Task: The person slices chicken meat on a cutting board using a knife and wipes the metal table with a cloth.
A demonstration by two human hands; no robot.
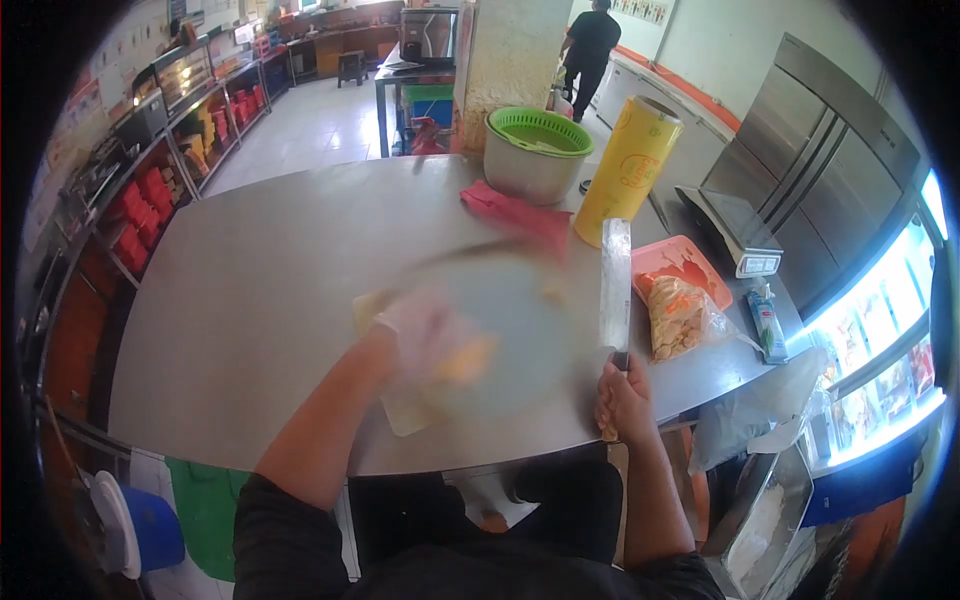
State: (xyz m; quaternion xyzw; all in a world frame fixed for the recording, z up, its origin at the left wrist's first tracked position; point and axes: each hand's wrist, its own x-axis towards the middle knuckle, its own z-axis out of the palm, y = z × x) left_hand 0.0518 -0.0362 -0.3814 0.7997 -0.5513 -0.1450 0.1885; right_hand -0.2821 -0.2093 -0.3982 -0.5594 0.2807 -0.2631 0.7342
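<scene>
My right hand [625, 402] is wrapped round the handle of a large knife [615, 290], its broad blade pointing up and away. My left hand [428, 335], in a pale glove, is smeared by motion; its fingers cannot be made out. Beside it is a blurred yellowish piece [468, 360]. Under them lie a pale cutting board [405, 412] and a blurred, round, bluish-grey shape [530, 330]. Right of the knife, a plastic bag of pale yellow pieces [675, 325] rests against a pink tray [685, 265].
On the metal table [240, 300] stand a yellow roll [630, 170], a pot with a green colander [538, 150], a red cloth [515, 212], a scale [735, 225] and a tube [767, 325]. A person [592, 50] is in the background.
</scene>
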